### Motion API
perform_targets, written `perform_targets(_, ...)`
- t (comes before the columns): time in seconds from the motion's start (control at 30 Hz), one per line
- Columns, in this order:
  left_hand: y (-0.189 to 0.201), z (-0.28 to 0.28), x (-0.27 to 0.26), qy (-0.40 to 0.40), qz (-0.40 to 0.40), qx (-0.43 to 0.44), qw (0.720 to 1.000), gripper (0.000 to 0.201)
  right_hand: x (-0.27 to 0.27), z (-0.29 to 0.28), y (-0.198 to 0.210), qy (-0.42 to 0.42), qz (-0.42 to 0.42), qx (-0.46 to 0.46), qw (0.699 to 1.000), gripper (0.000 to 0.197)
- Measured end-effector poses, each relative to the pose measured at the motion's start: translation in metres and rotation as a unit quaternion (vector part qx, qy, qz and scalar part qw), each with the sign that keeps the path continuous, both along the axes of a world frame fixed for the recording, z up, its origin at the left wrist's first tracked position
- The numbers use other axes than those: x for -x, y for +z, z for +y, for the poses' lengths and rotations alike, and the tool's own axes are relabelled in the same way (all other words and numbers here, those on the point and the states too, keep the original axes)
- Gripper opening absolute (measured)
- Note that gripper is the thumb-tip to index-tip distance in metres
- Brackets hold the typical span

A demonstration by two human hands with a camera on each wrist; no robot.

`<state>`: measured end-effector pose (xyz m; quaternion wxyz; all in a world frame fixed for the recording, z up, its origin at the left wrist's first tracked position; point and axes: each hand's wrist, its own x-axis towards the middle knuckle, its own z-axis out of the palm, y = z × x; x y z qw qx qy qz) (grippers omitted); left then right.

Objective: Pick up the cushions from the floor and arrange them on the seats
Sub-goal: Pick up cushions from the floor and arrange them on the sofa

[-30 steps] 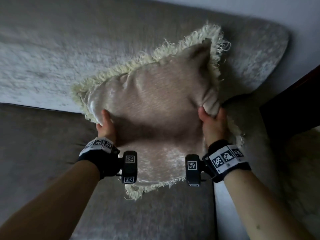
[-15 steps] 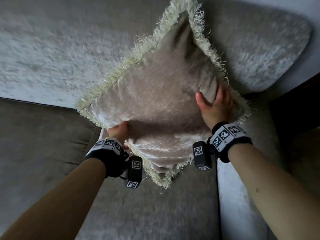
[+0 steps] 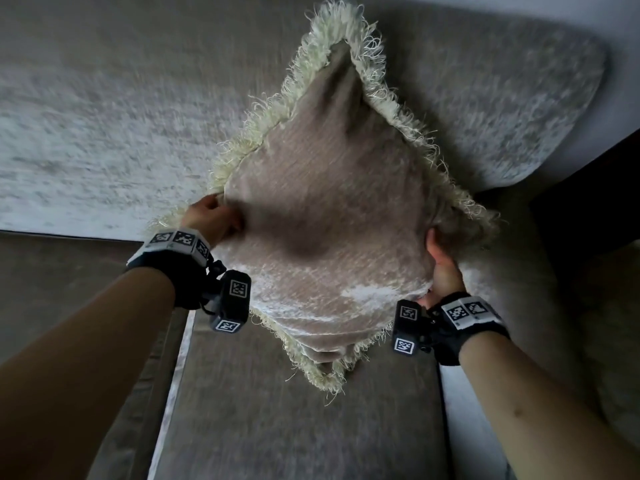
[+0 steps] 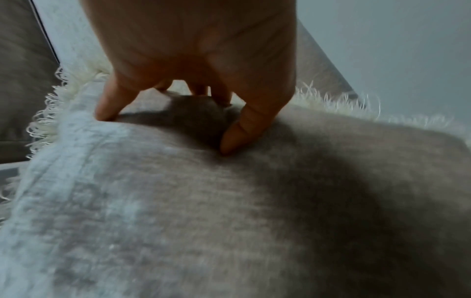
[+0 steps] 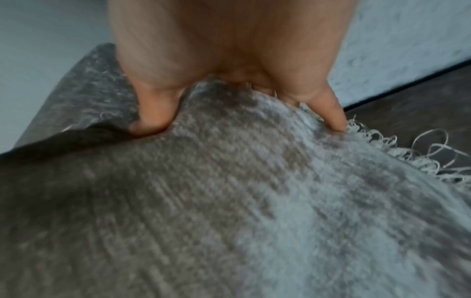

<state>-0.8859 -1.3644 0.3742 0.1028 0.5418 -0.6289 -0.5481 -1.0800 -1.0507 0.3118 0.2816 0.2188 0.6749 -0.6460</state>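
A beige cushion (image 3: 329, 220) with a cream fringe stands on one corner on the grey sofa seat (image 3: 294, 427), leaning toward the backrest (image 3: 104, 140). My left hand (image 3: 211, 220) grips its left edge, thumb and fingertips dug into the fabric (image 4: 229, 181). My right hand (image 3: 441, 268) grips its right edge, fingers curled into the cloth (image 5: 254, 181). The cushion's lower tip (image 3: 325, 382) touches the seat. Its back face is hidden.
The sofa's rounded right backrest section (image 3: 502, 98) sits behind the cushion. A dark piece of furniture (image 3: 595, 195) stands to the right. A seam (image 3: 173, 375) divides the seat cushions on the left. A pale wall (image 3: 571, 15) lies beyond.
The cushion has turned from flat-edged to standing on a corner, its top tip higher against the backrest. My left hand slid up the left edge; my right hand moved down the right edge.
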Motion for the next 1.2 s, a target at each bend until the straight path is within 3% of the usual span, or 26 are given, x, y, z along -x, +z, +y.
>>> perform_targets(0.1,-0.006,0.003,0.001,0.005,-0.040,0.041,0.998,0.034,-0.010,-0.013,0.006,-0.023,0.060,-0.085,0.994,0.110)
perform_targets(0.27,0.004,0.005,-0.001,-0.022,-0.048,0.101,0.994,0.030,-0.014,-0.019,0.029,-0.011,0.109,-0.183,0.977,0.074)
perform_targets(0.33,0.010,0.004,-0.004,-0.013,-0.043,0.124,0.991,0.028,-0.012,-0.018,0.035,-0.023,0.116,-0.187,0.975,0.063)
perform_targets(0.47,0.022,0.013,-0.012,0.013,-0.019,0.180,0.983,0.045,-0.015,-0.020,0.044,-0.054,0.128,-0.193,0.971,0.057)
perform_targets(0.6,0.026,0.019,-0.013,0.044,-0.002,0.194,0.980,0.043,-0.016,-0.023,0.047,-0.104,0.138,-0.158,0.972,0.049)
perform_targets(0.8,0.016,0.025,-0.011,0.093,-0.002,0.187,0.978,0.034,-0.008,-0.023,0.043,-0.144,0.151,-0.128,0.970,0.051)
perform_targets(1.0,0.020,0.028,-0.012,0.115,-0.025,0.189,0.975,0.035,-0.005,-0.013,0.041,-0.083,0.156,-0.112,0.978,0.043)
perform_targets(1.2,0.037,0.030,-0.007,0.103,-0.023,0.198,0.974,0.034,0.002,-0.025,0.055,-0.145,0.146,-0.120,0.971,0.048)
